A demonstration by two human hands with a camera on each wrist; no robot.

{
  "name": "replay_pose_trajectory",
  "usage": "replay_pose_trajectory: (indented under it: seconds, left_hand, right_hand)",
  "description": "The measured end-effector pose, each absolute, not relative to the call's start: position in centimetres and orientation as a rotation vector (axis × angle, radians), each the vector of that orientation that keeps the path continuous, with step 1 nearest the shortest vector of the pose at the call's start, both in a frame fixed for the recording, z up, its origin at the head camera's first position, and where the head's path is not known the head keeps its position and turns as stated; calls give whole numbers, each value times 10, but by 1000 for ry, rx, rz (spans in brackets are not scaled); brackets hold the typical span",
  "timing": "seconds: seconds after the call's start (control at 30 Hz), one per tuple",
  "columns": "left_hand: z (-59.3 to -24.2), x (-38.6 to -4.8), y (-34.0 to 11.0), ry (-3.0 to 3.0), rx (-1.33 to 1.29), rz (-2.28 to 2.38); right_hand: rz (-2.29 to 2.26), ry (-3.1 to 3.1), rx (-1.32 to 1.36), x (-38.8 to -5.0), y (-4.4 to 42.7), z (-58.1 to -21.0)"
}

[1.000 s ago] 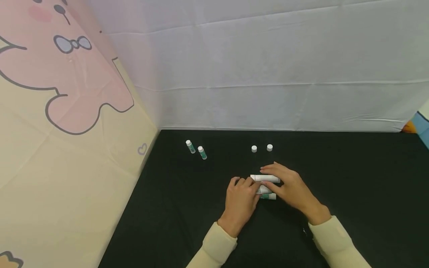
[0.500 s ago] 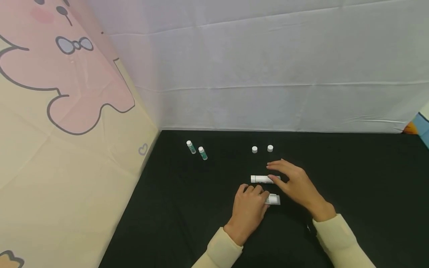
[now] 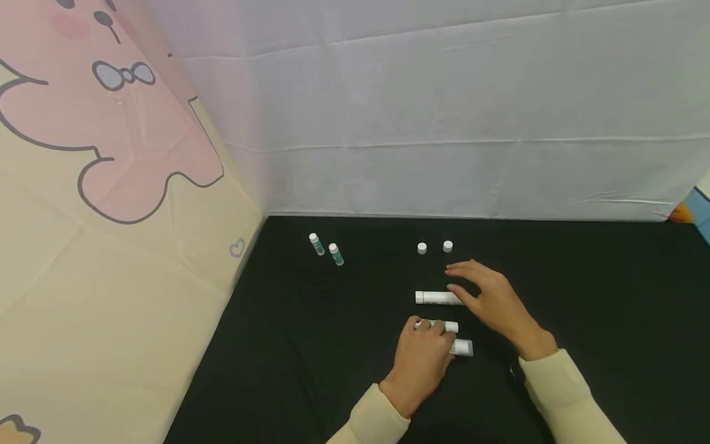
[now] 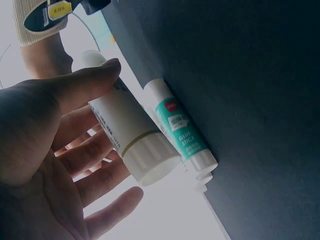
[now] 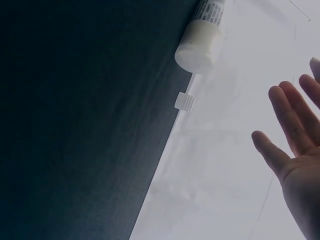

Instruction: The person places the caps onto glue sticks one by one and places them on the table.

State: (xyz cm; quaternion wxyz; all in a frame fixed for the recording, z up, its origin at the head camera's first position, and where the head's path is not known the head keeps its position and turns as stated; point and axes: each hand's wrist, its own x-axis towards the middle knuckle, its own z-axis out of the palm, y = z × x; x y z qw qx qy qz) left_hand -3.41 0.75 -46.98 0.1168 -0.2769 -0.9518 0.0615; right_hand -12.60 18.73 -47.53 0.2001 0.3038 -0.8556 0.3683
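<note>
In the head view my left hand (image 3: 424, 357) holds a white capped tube (image 3: 461, 348) low over the black table. The left wrist view has the thumb on one side of this white tube (image 4: 127, 122) and fingers on the other. Just beyond lies a green-and-white glue stick (image 4: 182, 125), partly behind the left fingers in the head view. A second white tube (image 3: 435, 298) lies farther back, its right end hidden by my right hand (image 3: 490, 302). That hand has its thumb and fingers spread; the right wrist view shows nothing between them.
Two small white caps (image 3: 422, 248) stand on the black table (image 3: 288, 357) behind the hands. Toward the back left are two small green-and-white glue sticks (image 3: 336, 254). A white cloth wall (image 3: 444, 123) closes off the back, and a printed cloth (image 3: 111, 259) the left side.
My left hand has moved toward me and slightly right with the white tube, past the green glue stick, which now shows behind it. My right hand has drifted slightly right.
</note>
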Motion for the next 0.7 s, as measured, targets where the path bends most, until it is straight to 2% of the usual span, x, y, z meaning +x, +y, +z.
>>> replay_pose_trajectory:
  seconds: [0.7]
  left_hand:
    - [-475, -28, 11, -2867, -846, 130]
  right_hand:
    - [1023, -2458, 838, -139, 191, -475]
